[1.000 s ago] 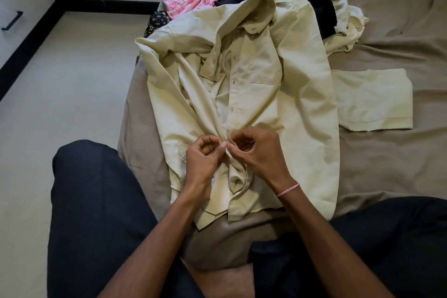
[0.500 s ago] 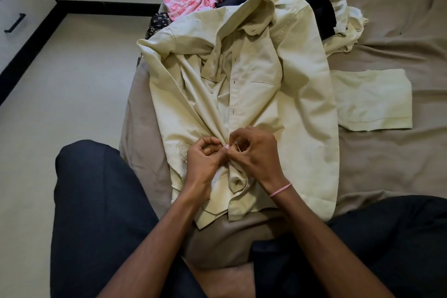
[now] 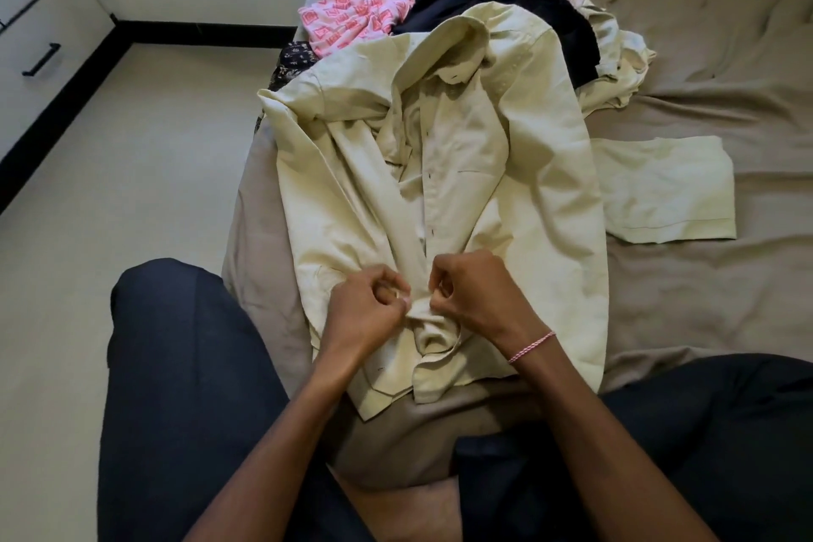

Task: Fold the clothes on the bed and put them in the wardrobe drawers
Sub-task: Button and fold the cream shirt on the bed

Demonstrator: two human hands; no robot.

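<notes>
The left hand [image 3: 365, 315] and the right hand [image 3: 477, 299] each pinch the front of a pale cream shirt [image 3: 519, 189] low on its button strip. Their fingers are curled tight on the cloth, and the 2 sets of fingertips almost meet. A pink and white thread band [image 3: 532, 347] circles the right wrist.

The shirt lies face up and rumpled on the bed [image 3: 704, 299], collar away from the person, with 1 sleeve running folded across the front toward the hands. A flat pale cream piece of cloth [image 3: 668, 189] touches its right edge; whether it belongs to the shirt I cannot tell.

Beyond the collar sits a heap: a pink patterned garment [image 3: 352, 20], a dark garment [image 3: 506, 0] and a crumpled cream one [image 3: 624, 57]. Far left, across the floor [image 3: 132, 189], a white drawer [image 3: 66, 26] shows a black handle [image 3: 42, 59].
</notes>
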